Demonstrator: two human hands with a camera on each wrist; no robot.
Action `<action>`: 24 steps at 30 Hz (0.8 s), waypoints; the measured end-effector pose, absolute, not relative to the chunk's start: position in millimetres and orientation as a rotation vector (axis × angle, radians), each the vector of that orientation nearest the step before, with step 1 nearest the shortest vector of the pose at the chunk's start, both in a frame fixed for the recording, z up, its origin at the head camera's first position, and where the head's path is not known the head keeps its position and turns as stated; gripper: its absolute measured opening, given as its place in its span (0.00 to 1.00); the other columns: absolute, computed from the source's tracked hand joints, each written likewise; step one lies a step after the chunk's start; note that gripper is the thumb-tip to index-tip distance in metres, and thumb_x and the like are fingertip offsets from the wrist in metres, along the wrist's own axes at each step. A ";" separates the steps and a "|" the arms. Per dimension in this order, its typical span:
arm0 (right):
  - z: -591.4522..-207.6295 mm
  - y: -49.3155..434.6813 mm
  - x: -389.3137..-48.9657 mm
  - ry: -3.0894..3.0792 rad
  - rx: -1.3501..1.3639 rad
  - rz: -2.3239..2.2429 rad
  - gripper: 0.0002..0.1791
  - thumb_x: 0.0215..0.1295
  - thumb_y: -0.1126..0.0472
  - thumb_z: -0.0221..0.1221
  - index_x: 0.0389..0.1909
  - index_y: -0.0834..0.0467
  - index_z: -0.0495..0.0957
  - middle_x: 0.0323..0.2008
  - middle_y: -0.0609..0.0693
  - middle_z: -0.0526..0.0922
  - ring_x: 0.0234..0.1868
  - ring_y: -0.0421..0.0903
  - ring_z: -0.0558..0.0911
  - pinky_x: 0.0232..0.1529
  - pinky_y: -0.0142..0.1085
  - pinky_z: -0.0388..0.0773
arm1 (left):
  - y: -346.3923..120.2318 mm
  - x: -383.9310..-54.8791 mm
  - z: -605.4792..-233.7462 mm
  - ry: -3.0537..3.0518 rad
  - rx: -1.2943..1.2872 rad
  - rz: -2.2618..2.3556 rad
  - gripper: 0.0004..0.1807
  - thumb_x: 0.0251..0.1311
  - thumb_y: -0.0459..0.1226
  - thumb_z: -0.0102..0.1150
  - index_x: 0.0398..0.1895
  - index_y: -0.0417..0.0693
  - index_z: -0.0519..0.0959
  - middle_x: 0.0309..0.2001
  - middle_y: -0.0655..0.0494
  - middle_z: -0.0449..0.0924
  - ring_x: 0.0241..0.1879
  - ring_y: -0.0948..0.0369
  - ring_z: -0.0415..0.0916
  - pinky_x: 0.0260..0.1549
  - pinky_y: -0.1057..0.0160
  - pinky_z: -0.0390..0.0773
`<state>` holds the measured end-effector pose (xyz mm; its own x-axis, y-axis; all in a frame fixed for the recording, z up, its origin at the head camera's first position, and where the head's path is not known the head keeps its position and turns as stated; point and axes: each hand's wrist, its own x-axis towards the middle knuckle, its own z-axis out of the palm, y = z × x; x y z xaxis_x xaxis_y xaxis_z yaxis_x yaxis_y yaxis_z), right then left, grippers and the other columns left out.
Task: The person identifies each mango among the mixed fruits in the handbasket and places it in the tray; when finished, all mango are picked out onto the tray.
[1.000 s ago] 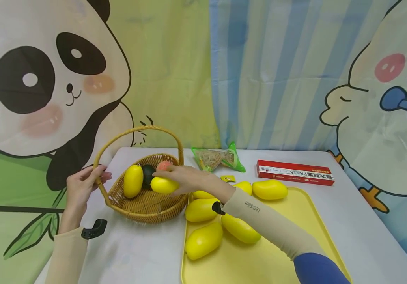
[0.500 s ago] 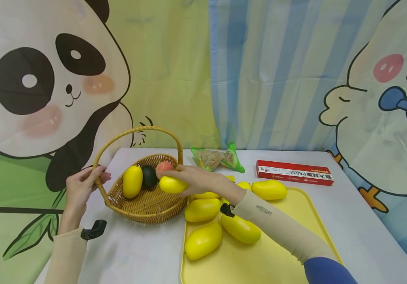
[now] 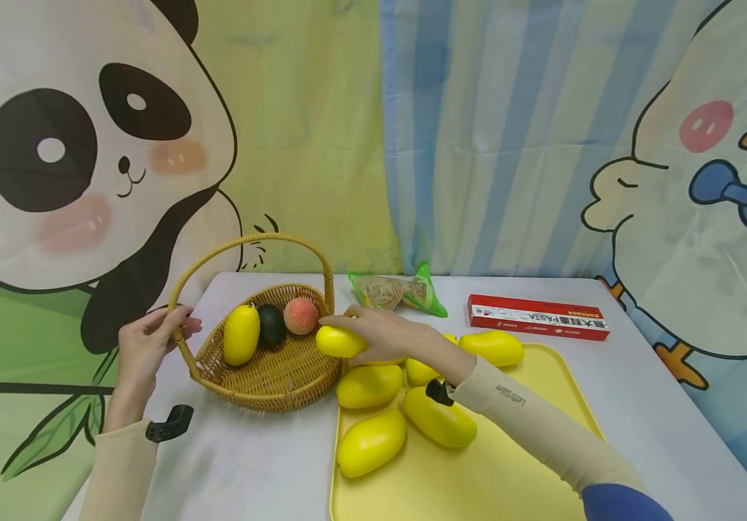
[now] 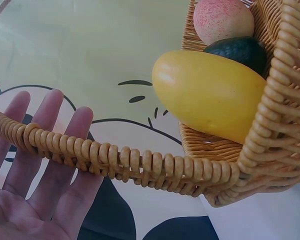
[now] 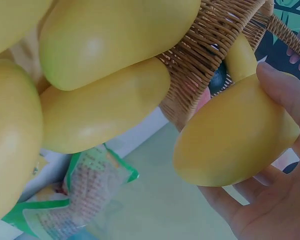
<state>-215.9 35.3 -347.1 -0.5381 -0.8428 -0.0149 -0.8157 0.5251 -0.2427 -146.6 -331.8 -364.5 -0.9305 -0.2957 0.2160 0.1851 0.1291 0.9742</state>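
Observation:
My left hand (image 3: 145,344) holds the left side of the tall handle (image 3: 263,237) of a wicker basket (image 3: 276,394). In the left wrist view its fingers (image 4: 47,117) pass behind the handle. Lying in the basket are a yellow mango (image 3: 241,335), a dark green avocado (image 3: 272,327) and a pink peach (image 3: 300,316). My right hand (image 3: 389,336) grips another yellow mango (image 3: 339,341) above the basket's right rim. The right wrist view shows that mango (image 5: 235,132) between the thumb and the fingers. Several more mangoes (image 3: 373,443) lie on a yellow tray (image 3: 471,485).
Behind the tray lie a clear packet with green ends (image 3: 399,291) and a red and white pasta box (image 3: 538,316). The tray's left edge stands close to the basket. A cartoon curtain (image 3: 478,145) hangs behind the white table (image 3: 237,463).
My right hand, holding the mango, has moved right from over the basket's middle to its right rim, uncovering the peach. The left hand keeps its hold on the handle.

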 end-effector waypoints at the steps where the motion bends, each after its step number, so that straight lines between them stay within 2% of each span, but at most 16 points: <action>1: -347.8 36.8 -215.9 2.629 -1.434 -0.319 0.43 0.58 0.53 0.68 0.72 0.43 0.57 0.54 0.52 0.74 0.45 0.45 0.76 0.45 0.37 0.76 | -331.9 -146.4 -364.3 -2.059 0.108 -1.856 0.11 0.62 0.42 0.62 0.39 0.44 0.85 0.26 0.61 0.86 0.28 0.67 0.83 0.32 0.76 0.80; 6: -350.9 44.4 -216.7 2.648 -1.437 -0.334 0.42 0.58 0.52 0.67 0.72 0.44 0.58 0.54 0.51 0.74 0.42 0.45 0.76 0.43 0.36 0.76 | -331.8 -145.8 -363.3 -2.073 0.109 -1.850 0.10 0.63 0.41 0.61 0.39 0.45 0.85 0.26 0.61 0.86 0.28 0.67 0.83 0.32 0.76 0.80; 8: -352.2 47.5 -217.2 2.652 -1.436 -0.338 0.42 0.58 0.51 0.67 0.72 0.44 0.58 0.54 0.51 0.74 0.41 0.44 0.75 0.42 0.35 0.76 | -331.8 -145.6 -363.0 -2.076 0.110 -1.851 0.08 0.63 0.41 0.60 0.38 0.48 0.85 0.27 0.61 0.86 0.28 0.68 0.83 0.32 0.76 0.80; 12: -354.6 53.7 -218.6 2.649 -1.427 -0.359 0.43 0.58 0.54 0.67 0.72 0.45 0.58 0.55 0.52 0.74 0.41 0.45 0.76 0.42 0.36 0.76 | -331.8 -145.9 -363.2 -2.074 0.114 -1.850 0.08 0.63 0.41 0.61 0.38 0.49 0.85 0.27 0.62 0.86 0.28 0.68 0.83 0.32 0.76 0.80; 19: -356.2 65.7 -218.9 2.675 -1.377 -0.366 0.43 0.57 0.54 0.68 0.72 0.45 0.59 0.62 0.56 0.72 0.49 0.49 0.78 0.50 0.42 0.76 | -332.0 -146.4 -364.0 -2.083 0.124 -1.845 0.09 0.62 0.42 0.61 0.38 0.48 0.85 0.26 0.62 0.86 0.28 0.68 0.83 0.32 0.76 0.80; 24: -357.2 73.2 -217.7 2.701 -1.350 -0.355 0.43 0.57 0.54 0.68 0.72 0.45 0.58 0.61 0.55 0.73 0.53 0.51 0.78 0.52 0.44 0.76 | -332.3 -147.5 -364.5 -2.082 0.112 -1.842 0.10 0.63 0.42 0.61 0.39 0.46 0.85 0.27 0.61 0.86 0.28 0.67 0.84 0.32 0.76 0.80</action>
<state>-217.7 73.2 -357.2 -0.6017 -0.7986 0.0137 -0.7751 0.5797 -0.2514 -147.5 -332.3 -364.5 -0.9330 -0.2912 0.2113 0.1742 0.1481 0.9735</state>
